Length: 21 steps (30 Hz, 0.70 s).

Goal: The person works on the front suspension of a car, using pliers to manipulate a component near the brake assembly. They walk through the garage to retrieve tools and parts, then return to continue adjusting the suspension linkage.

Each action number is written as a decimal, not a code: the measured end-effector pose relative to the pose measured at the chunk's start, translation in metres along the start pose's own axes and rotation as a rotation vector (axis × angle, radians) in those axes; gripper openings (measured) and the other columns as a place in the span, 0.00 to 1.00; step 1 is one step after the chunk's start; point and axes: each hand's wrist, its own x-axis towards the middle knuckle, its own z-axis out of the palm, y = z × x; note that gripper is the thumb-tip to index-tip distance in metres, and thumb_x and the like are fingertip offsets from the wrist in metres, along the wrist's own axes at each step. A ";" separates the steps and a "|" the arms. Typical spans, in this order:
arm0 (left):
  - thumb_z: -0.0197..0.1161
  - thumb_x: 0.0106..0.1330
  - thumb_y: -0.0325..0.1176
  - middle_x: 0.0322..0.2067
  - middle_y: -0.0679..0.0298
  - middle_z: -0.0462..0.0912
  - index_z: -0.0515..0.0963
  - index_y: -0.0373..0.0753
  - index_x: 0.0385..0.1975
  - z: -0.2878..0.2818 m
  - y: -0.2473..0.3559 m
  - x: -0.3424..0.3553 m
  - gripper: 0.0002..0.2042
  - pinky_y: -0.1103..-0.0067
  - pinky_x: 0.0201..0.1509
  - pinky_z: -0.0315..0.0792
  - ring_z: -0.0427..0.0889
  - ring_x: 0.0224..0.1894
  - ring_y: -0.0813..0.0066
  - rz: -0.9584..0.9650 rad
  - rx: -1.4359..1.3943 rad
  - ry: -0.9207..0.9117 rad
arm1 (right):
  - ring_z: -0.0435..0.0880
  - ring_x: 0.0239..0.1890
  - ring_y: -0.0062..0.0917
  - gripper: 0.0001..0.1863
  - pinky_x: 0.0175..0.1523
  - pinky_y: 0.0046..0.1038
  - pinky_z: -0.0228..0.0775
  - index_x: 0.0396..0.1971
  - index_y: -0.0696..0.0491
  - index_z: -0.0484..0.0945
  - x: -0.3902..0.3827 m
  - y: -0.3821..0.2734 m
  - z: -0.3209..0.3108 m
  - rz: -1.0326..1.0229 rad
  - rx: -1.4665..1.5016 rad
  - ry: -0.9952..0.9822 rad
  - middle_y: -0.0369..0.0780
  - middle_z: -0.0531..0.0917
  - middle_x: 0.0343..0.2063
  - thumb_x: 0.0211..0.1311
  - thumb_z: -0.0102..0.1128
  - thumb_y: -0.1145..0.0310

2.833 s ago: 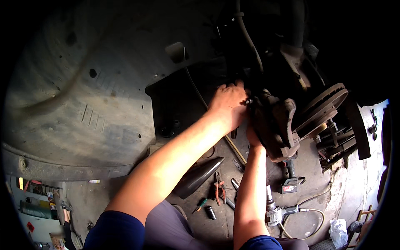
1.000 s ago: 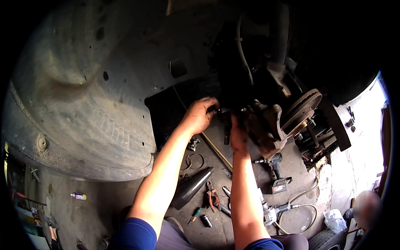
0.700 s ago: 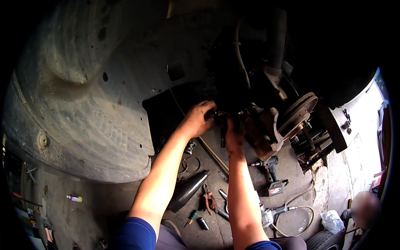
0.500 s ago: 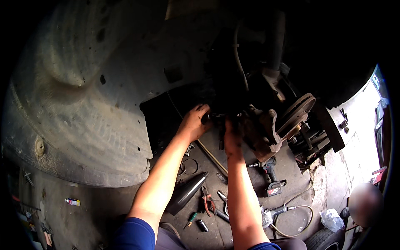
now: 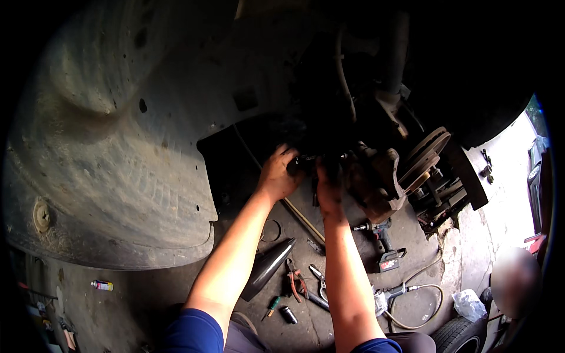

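Note:
My left hand [image 5: 278, 173] curls its fingers at one end of a dark, bar-like metal piece [image 5: 309, 159] under the wheel arch; what exactly it grips is in shadow. Beside the rusty knuckle and caliper assembly [image 5: 376, 182], my right hand [image 5: 328, 191] is closed at the piece's other end, fingers lost in the dark. The brake disc [image 5: 426, 156] stands to the right, below the strut [image 5: 391, 65]. A rubber hose [image 5: 344, 82] hangs above my hands.
Wheel-arch liner [image 5: 100, 182] at left. On the floor: cordless impact wrench [image 5: 385, 253], air tool [image 5: 382, 303] with hose, pliers [image 5: 297, 279], screwdriver [image 5: 272, 306], socket [image 5: 288, 315], black cone [image 5: 268, 267], spray can [image 5: 102, 285], plastic bag [image 5: 469, 305], tire [image 5: 459, 335]. A blurred person [image 5: 515, 279] is at lower right.
Since the oldest frame, my left hand has moved left from the knuckle, and the dark piece now shows between both hands. The view has shifted. In the latest frames my hands move little.

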 end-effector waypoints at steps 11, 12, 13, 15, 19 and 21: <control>0.70 0.54 0.22 0.43 0.56 0.83 0.81 0.39 0.46 0.009 -0.003 -0.007 0.17 0.68 0.49 0.80 0.84 0.47 0.51 0.018 0.049 0.159 | 0.75 0.59 0.30 0.31 0.65 0.32 0.66 0.63 0.59 0.71 -0.001 -0.025 -0.006 0.036 0.158 -0.133 0.43 0.77 0.59 0.71 0.65 0.52; 0.70 0.54 0.22 0.43 0.57 0.83 0.81 0.39 0.46 0.008 -0.004 -0.005 0.18 0.68 0.49 0.80 0.84 0.47 0.51 0.014 0.037 0.156 | 0.74 0.60 0.29 0.31 0.66 0.32 0.65 0.63 0.58 0.72 -0.003 -0.027 -0.007 0.048 0.169 -0.118 0.42 0.77 0.60 0.71 0.65 0.52; 0.70 0.54 0.21 0.44 0.57 0.83 0.81 0.39 0.46 0.007 -0.006 -0.004 0.18 0.68 0.49 0.80 0.84 0.47 0.52 0.000 0.037 0.148 | 0.74 0.60 0.29 0.31 0.67 0.31 0.64 0.63 0.58 0.72 -0.008 -0.037 -0.007 0.060 0.181 -0.103 0.42 0.77 0.60 0.71 0.64 0.51; 0.69 0.54 0.21 0.44 0.57 0.83 0.82 0.39 0.47 0.004 -0.011 -0.002 0.18 0.68 0.49 0.80 0.85 0.48 0.53 -0.027 0.041 0.132 | 0.72 0.62 0.28 0.31 0.69 0.31 0.61 0.64 0.57 0.73 -0.011 -0.041 -0.006 0.090 0.205 -0.063 0.40 0.76 0.62 0.72 0.63 0.50; 0.69 0.55 0.19 0.43 0.57 0.84 0.83 0.37 0.45 0.005 -0.008 0.001 0.16 0.71 0.49 0.80 0.86 0.47 0.53 -0.015 0.039 0.143 | 0.74 0.61 0.26 0.30 0.68 0.29 0.63 0.63 0.58 0.75 -0.002 -0.029 -0.005 0.061 0.301 0.018 0.40 0.79 0.59 0.72 0.62 0.51; 0.69 0.55 0.18 0.43 0.57 0.84 0.83 0.37 0.44 0.007 -0.008 0.001 0.15 0.71 0.49 0.80 0.86 0.46 0.53 0.013 0.037 0.142 | 0.76 0.59 0.26 0.29 0.66 0.29 0.65 0.61 0.59 0.76 0.002 -0.017 -0.006 0.068 0.391 0.030 0.39 0.80 0.56 0.71 0.63 0.52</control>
